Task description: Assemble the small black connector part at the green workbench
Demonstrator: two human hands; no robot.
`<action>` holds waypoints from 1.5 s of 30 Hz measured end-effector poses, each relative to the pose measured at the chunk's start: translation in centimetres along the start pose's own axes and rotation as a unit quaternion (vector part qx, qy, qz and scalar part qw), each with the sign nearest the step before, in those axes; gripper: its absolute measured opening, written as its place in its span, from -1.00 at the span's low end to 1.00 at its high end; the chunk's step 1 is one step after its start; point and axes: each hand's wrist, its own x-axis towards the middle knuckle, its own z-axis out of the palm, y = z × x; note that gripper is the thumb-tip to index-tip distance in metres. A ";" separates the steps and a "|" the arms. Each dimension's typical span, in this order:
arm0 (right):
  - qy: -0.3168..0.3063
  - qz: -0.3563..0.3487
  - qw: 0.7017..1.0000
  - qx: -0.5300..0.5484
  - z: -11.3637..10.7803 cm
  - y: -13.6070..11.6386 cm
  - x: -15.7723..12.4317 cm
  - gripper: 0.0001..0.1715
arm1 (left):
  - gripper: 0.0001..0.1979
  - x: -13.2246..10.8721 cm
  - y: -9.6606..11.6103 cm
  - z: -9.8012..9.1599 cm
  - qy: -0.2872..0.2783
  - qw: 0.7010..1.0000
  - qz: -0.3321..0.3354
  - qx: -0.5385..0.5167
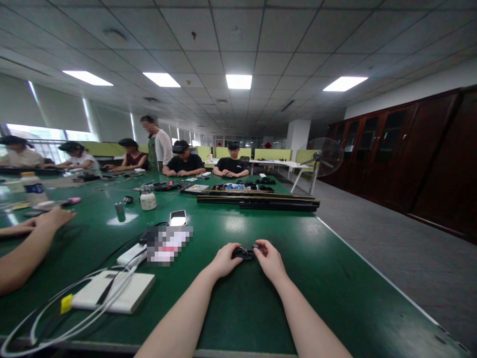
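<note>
Both my hands meet over the green table point(238, 303), around a small black part point(245, 254) with an uneven, mechanical-looking shape. Its exact kind is too small to make out. My left hand point(226, 259) grips the left end between thumb and fingers. At the other end, my right hand point(269, 257) pinches a small dark piece point(255, 246) with thumb and index finger. That piece touches or nearly touches the black part; whether they are joined I cannot tell.
Left of my arms lie a white flat box point(114, 293) with cables, a white power bank-like block point(131, 255) and a phone point(178, 218). Long black rails point(276, 203) lie ahead. A co-worker's arm point(35, 243) rests at the left. A white jar point(148, 201) stands farther back.
</note>
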 end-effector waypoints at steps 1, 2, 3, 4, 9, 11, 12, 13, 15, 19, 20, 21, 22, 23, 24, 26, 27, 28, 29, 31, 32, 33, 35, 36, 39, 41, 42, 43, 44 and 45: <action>-0.001 0.001 1.000 -0.001 0.0 0.0 0.0 -0.69 | -0.57 0.0 0.0 0.0 0.001 1.000 0.000 0.001; -0.001 0.001 1.000 -0.002 0.0 -0.1 0.0 -0.69 | -0.56 0.0 0.0 0.0 0.000 1.000 0.000 0.002; -0.001 0.001 1.000 -0.002 0.0 -0.1 0.0 -0.69 | -0.56 0.0 0.0 0.0 0.000 1.000 -0.001 0.002; -0.002 0.001 1.000 -0.003 0.0 -0.1 0.0 -0.69 | -0.56 0.0 0.0 0.0 -0.001 1.000 -0.001 0.003; 0.002 0.005 1.000 -0.004 0.0 -0.4 -0.1 -0.69 | -0.56 -0.1 0.3 -0.2 -0.004 1.000 -0.002 0.003; 0.003 0.003 1.000 -0.003 0.0 -0.3 -0.1 -0.69 | -0.55 -0.1 0.4 -0.2 -0.005 1.000 -0.006 0.002; 0.004 0.002 1.000 -0.003 0.0 -0.3 -0.1 -0.69 | -0.55 -0.1 0.4 -0.3 -0.006 1.000 -0.007 0.001; 0.005 -0.001 1.000 -0.002 0.0 -0.2 -0.1 -0.69 | -0.55 -0.1 0.4 -0.3 -0.006 1.000 -0.008 0.000; 0.006 -0.006 1.000 0.000 0.0 -0.1 -0.1 -0.69 | -0.55 -0.1 0.4 -0.3 -0.006 1.000 -0.010 -0.002; 0.006 -0.004 1.000 -0.001 -0.1 -0.3 -0.2 -0.69 | -0.56 -0.1 0.3 -0.2 -0.006 1.000 -0.011 -0.005; 0.005 -0.001 1.000 -0.005 -0.1 -0.4 -0.2 -0.69 | -0.56 -0.1 0.3 -0.2 -0.007 1.000 -0.010 -0.005; 0.004 0.001 1.000 -0.008 -0.1 -0.5 -0.2 -0.68 | -0.56 -0.1 0.3 -0.2 -0.007 1.000 -0.009 -0.006; 0.003 0.003 1.000 -0.011 -0.2 -0.6 -0.2 -0.68 | -0.56 -0.1 0.2 -0.2 -0.007 1.000 -0.009 -0.007; 0.001 0.004 1.000 -0.012 -0.2 -0.6 -0.2 -0.68 | -0.56 -0.1 0.2 -0.2 -0.007 1.000 -0.009 -0.008; 0.000 0.004 1.000 -0.011 -0.2 -0.6 -0.2 -0.68 | -0.56 -0.1 0.3 -0.2 -0.006 1.000 -0.008 -0.008; -0.004 0.003 1.000 -0.007 -0.1 -0.5 -0.2 -0.68 | -0.56 -0.1 0.3 -0.2 -0.005 1.000 -0.008 -0.006; -0.007 0.001 1.000 -0.004 -0.1 -0.4 -0.2 -0.68 | -0.56 -0.1 0.3 -0.3 -0.005 1.000 -0.007 -0.004; -0.008 -0.001 1.000 0.000 -0.1 -0.3 -0.2 -0.68 | -0.55 -0.1 0.3 -0.3 -0.006 1.000 -0.005 -0.002; -0.010 -0.004 1.000 0.004 0.0 -0.2 -0.2 -0.69 | -0.55 -0.1 0.3 -0.3 -0.006 1.000 -0.004 0.000; -0.013 -0.011 1.000 0.013 0.1 0.0 -0.1 -0.69 | -0.54 -0.1 0.3 -0.2 -0.008 1.000 -0.003 -0.001; -0.016 -0.014 1.000 0.017 0.1 0.0 -0.1 -0.69 | -0.54 -0.1 0.3 -0.2 -0.008 1.000 -0.003 -0.002; -0.020 -0.018 0.999 0.020 0.2 0.0 -0.1 -0.70 | -0.54 -0.1 0.3 -0.2 -0.007 1.000 -0.003 -0.002; -0.030 -0.024 0.999 0.019 0.2 -0.1 -0.2 -0.70 | -0.54 -0.1 0.3 -0.2 -0.007 1.000 -0.005 -0.004; -0.036 -0.027 0.999 0.014 0.2 -0.2 -0.2 -0.70 | -0.54 -0.1 0.3 -0.2 -0.007 1.000 -0.006 -0.004; -0.051 -0.041 0.998 -0.006 0.1 -0.5 -0.3 -0.71 | -0.55 -0.1 0.3 -0.2 -0.005 1.000 -0.005 -0.004; -0.052 -0.051 0.997 -0.021 0.1 -0.6 -0.3 -0.71 | -0.56 -0.1 0.3 -0.2 -0.004 1.000 -0.003 -0.003; -0.051 -0.055 0.997 -0.028 0.0 -0.7 -0.3 -0.72 | -0.56 0.0 0.3 -0.2 -0.004 1.000 -0.001 -0.002; -0.050 -0.060 0.996 -0.035 0.0 -0.7 -0.3 -0.72 | -0.56 0.0 0.3 -0.1 -0.004 1.000 0.000 -0.001; -0.051 -0.065 0.996 -0.042 0.0 -0.7 -0.3 -0.72 | -0.55 0.0 0.2 -0.1 -0.004 1.000 0.000 -0.001; -0.053 -0.071 0.995 -0.046 0.0 -0.7 -0.3 -0.72 | -0.55 0.0 0.1 -0.1 -0.003 1.000 0.001 -0.002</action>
